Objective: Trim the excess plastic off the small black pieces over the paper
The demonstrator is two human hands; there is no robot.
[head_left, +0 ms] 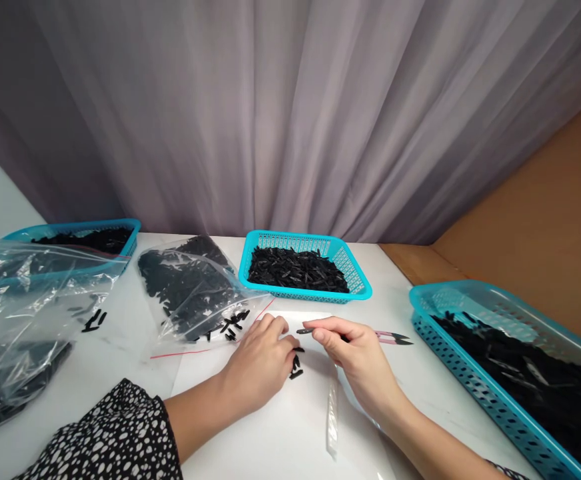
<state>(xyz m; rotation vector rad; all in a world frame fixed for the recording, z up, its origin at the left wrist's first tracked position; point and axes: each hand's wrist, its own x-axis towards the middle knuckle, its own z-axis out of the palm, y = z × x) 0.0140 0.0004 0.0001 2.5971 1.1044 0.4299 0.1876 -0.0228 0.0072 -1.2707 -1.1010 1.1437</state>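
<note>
Head view: desk [420, 370] carries white sheet [240, 440], likely for contrast; blue perforated basket [353, 270] at desk's far edge. Right hand [358, 347] pinches slim black strip [304, 331] near sheet's far edge. Left hand [265, 357] beside black pieces [296, 373]; grip hidden, cannot tell.

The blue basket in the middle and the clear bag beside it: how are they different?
The blue basket has walls full of holes; the clear bag is see-through plastic. The basket stands with stiff sides; the bag lies slumped. Both hold lots of black pieces.
</note>
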